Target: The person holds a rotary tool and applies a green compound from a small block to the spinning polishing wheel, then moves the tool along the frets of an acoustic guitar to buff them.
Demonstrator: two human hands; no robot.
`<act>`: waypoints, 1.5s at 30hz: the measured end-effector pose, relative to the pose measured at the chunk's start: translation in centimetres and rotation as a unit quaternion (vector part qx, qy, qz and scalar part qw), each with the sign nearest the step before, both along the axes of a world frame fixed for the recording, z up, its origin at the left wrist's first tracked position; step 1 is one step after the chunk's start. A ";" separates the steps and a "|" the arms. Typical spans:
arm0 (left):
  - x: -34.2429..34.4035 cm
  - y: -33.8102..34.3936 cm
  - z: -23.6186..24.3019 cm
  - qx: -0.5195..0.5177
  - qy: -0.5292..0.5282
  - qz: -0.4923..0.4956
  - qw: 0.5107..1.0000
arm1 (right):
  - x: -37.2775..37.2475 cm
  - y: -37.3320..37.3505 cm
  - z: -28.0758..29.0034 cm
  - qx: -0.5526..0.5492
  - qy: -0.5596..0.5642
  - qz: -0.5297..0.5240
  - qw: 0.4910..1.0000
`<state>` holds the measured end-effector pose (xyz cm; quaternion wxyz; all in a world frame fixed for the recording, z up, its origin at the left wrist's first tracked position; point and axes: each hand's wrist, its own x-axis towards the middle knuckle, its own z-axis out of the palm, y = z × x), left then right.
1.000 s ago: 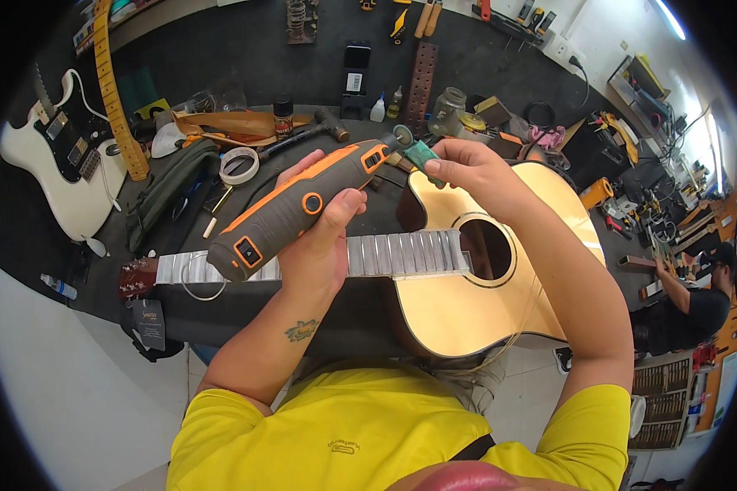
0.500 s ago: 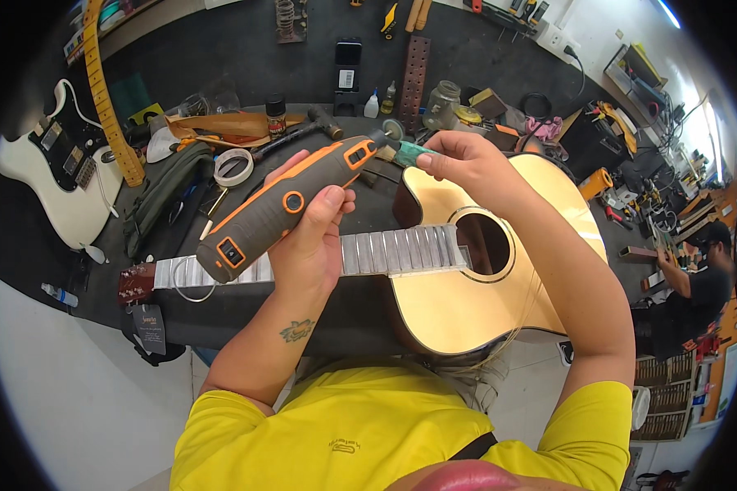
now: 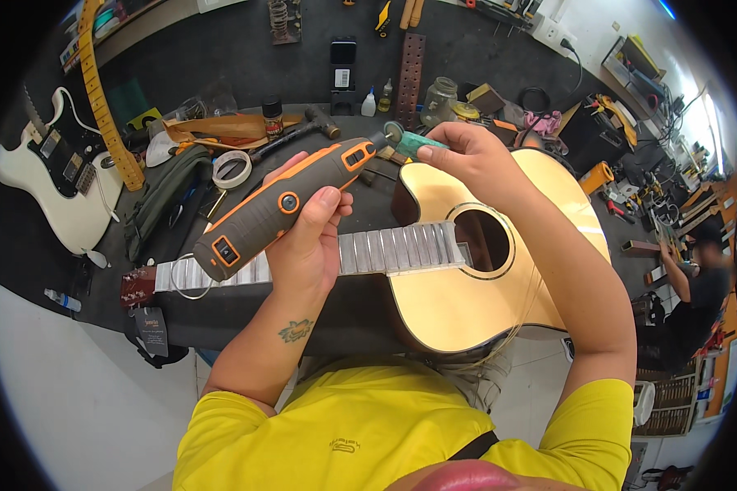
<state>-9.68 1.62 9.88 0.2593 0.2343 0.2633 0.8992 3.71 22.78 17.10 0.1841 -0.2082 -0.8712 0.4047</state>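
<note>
My left hand (image 3: 311, 221) is closed round a grey-and-orange rotary tool (image 3: 272, 211), whose small round wheel (image 3: 393, 133) points up and right. In my right hand (image 3: 467, 164) is a small green bar (image 3: 411, 142), pinched and touching or very close to the wheel; I cannot tell which. Below both hands lies an acoustic guitar (image 3: 426, 311) with a pale top. Its fretboard (image 3: 360, 252) is covered in silvery strips with fret lines showing, and a loop of wire (image 3: 198, 291) hangs at the headstock end (image 3: 137, 286).
A white electric guitar (image 3: 37, 188) and loose neck (image 3: 106, 114) are at the left. A tape roll (image 3: 232, 166), hammer (image 3: 323, 121), glue bottle (image 3: 368, 104) and glass jar (image 3: 440, 102) sit behind. At the right a co-worker (image 3: 696, 286) handles an object among tools.
The rotary tool and both hands have shifted slightly left and up in the view. The green bar has turned to lie flatter, still in my right fingers.
</note>
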 end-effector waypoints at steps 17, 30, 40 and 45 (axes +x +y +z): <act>-0.4 0.1 1.3 -0.100 -0.024 -0.039 0.994 | 5.7 8.6 -3.4 -0.083 0.016 -0.039 0.996; -0.2 0.6 1.3 -0.205 0.086 -0.059 0.973 | 6.0 8.6 -4.4 -0.125 0.014 0.012 0.992; -0.1 0.9 1.3 -0.218 0.087 -0.057 0.970 | 6.2 8.2 -3.9 -0.085 -0.040 0.004 0.996; 0.1 0.8 1.3 -0.211 0.085 -0.060 0.972 | 6.1 8.3 -3.9 -0.082 -0.046 -0.003 0.996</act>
